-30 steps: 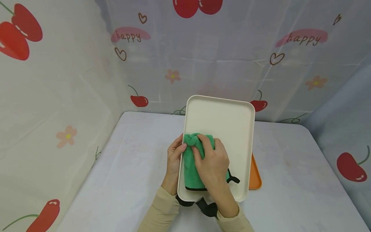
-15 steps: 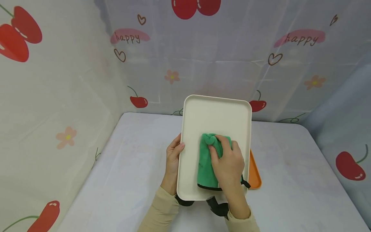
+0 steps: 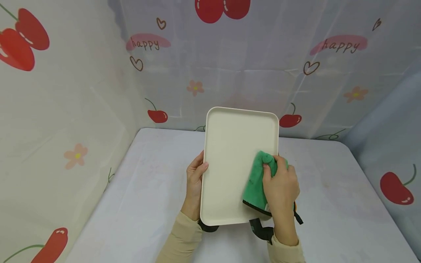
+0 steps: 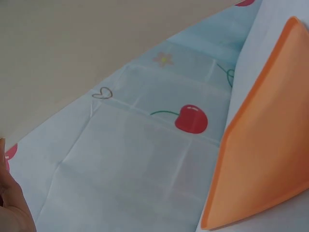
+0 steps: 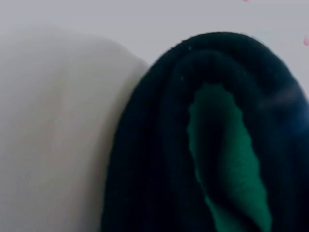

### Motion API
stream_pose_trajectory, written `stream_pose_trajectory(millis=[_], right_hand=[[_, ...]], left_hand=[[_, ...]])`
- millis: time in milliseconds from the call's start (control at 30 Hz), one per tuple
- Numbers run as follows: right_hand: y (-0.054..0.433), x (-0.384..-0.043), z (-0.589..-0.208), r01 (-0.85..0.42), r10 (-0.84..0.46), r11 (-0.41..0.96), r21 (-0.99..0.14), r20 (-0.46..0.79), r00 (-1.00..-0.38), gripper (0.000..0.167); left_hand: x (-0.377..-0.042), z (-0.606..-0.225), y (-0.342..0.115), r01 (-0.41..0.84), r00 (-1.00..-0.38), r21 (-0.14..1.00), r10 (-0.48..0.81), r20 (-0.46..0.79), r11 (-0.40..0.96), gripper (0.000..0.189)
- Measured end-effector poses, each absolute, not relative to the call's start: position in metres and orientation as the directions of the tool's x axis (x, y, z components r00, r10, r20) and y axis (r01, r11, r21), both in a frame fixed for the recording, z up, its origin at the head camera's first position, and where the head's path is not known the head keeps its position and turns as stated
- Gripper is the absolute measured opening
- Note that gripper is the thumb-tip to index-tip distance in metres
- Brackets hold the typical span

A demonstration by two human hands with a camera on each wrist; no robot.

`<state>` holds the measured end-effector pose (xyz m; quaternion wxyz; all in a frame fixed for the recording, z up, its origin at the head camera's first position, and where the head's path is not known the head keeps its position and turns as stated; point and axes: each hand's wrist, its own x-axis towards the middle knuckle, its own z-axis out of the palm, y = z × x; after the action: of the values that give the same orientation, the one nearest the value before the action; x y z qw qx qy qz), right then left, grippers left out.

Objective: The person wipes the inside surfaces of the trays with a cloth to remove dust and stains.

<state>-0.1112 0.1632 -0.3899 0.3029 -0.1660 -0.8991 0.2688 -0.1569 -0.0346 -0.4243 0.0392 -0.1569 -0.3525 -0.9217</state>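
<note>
In the head view a cream rectangular tray (image 3: 235, 157) is held up, tilted toward me. My left hand (image 3: 194, 182) grips its left edge, thumb on the front and fingers behind. My right hand (image 3: 282, 186) pinches a bunched green towel (image 3: 258, 186) with dark trim against the tray's lower right side, part of the towel reaching past the edge. The right wrist view shows the towel's folded edge (image 5: 236, 159) close up, beside the blurred tray (image 5: 53, 135). From the left wrist, the tray's underside (image 4: 82, 53) and part of my left hand (image 4: 14, 208) appear.
An orange tray (image 4: 270, 130) lies on the table, plain in the left wrist view but almost wholly hidden in the head view. A white cloth covers the table (image 3: 148, 171). Cherry-printed curtains (image 3: 243, 65) hang behind and at both sides.
My right hand has slid the towel rightward over the tray, from its left side to its right edge. The tray has shifted slightly left and turned a little, while my left hand keeps its grip.
</note>
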Motion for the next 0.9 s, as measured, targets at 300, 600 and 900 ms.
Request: stream_pose_trajectory(millis=[300, 600, 900], right_hand=[[0.164, -0.111, -0.391, 0.149, 0.465, 0.794, -0.589, 0.433, -0.772, 0.032], [0.157, -0.109, -0.392, 0.128, 0.456, 0.79, -0.6, 0.435, -0.776, 0.033], [0.129, -0.107, -0.389, 0.024, 0.366, 0.837, -0.547, 0.526, -0.768, 0.029]], left_hand=[[-0.156, -0.424, -0.034, 0.177, -0.944, 0.63, 0.052, 0.327, -0.756, 0.047], [-0.156, -0.424, -0.034, 0.185, -0.949, 0.645, 0.036, 0.314, -0.741, 0.045], [-0.156, -0.425, -0.031, 0.173, -0.946, 0.633, 0.052, 0.321, -0.754, 0.045]])
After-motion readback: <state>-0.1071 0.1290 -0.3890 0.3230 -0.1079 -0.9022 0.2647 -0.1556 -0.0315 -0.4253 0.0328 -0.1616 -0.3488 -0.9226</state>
